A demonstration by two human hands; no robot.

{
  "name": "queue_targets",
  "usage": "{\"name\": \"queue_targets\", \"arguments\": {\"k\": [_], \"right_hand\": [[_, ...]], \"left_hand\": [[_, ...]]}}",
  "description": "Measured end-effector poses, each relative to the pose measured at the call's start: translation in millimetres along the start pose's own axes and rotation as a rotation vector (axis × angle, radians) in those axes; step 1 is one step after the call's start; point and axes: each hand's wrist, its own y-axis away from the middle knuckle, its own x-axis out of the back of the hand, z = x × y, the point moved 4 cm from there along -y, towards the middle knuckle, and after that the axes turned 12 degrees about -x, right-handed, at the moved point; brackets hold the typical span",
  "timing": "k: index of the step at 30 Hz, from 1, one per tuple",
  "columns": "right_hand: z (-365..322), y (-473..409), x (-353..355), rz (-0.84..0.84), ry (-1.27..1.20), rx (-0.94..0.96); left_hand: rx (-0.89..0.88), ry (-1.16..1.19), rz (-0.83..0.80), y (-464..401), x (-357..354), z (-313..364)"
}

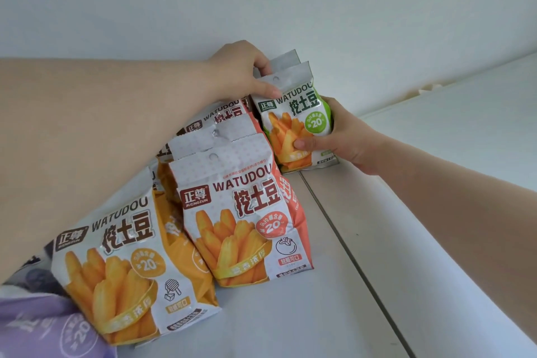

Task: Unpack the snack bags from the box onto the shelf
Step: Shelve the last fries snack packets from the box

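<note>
- While your left hand pinches its top and your right hand wraps its side, the green bag stands at the shelf's back edge.
- Red bag and orange bag stand nearer the front.

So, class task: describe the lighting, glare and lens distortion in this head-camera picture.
Head view: soft, even light with faint shadows; small glare patches on the glossy red snack bag and orange snack bag; wide-angle stretch enlarges the left forearm and bends the shelf seam; the purple bag at the corner looks blurred.
</note>
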Motion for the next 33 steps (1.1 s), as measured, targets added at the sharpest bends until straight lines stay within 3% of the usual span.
{"name": "queue_targets", "arguments": {"k": [6, 11, 33], "right_hand": [[-7, 3, 1, 0.023, 0.114, -0.002], [-6, 6, 0, 0.140, 0.132, 0.022], [-3, 32, 5, 0.258, 0.317, -0.012]], "left_hand": [[-0.012, 0.001, 0.003, 0, -5, -2], [-0.017, -0.021, -0.041, 5, -4, -4], [0.017, -0.159, 0.064, 17, 10, 8]]}}
